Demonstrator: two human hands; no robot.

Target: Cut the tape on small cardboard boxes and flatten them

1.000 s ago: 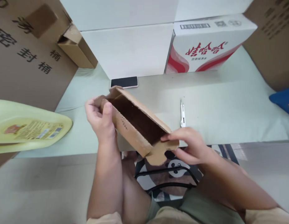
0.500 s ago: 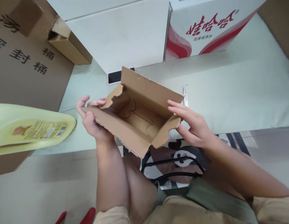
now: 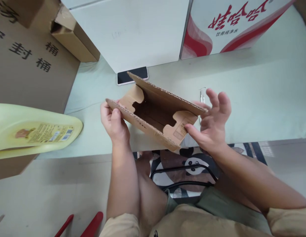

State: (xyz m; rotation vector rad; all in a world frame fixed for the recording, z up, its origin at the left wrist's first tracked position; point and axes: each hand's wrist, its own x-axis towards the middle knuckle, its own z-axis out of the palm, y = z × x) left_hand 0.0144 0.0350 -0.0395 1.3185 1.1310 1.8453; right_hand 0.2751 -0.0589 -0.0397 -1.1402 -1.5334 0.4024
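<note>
Between my hands is a small brown cardboard box (image 3: 154, 97), held tilted above the table with its top toward me. Its two long flaps stand up. The notched right end flap (image 3: 179, 126) and left end flap (image 3: 133, 97) lean inward over the dark inside. My left hand (image 3: 114, 123) is closed on the box's left end, thumb on the near long flap and fingers partly hidden behind it. At the right end, my right hand (image 3: 213, 118) has its fingers spread, with the thumb touching the right end flap.
A phone (image 3: 131, 75) and a slim metal tool (image 3: 202, 97) lie on the pale green tablecloth (image 3: 261, 98). White cartons (image 3: 138, 36) line the back. At left are a yellow jug (image 3: 44, 131) and a large brown carton (image 3: 44, 89). A panda-patterned stool (image 3: 192, 168) stands below.
The end flaps have folded inward and the long flaps have come closer together. My right hand has opened its fingers upward. The box has shifted slightly right in view.
</note>
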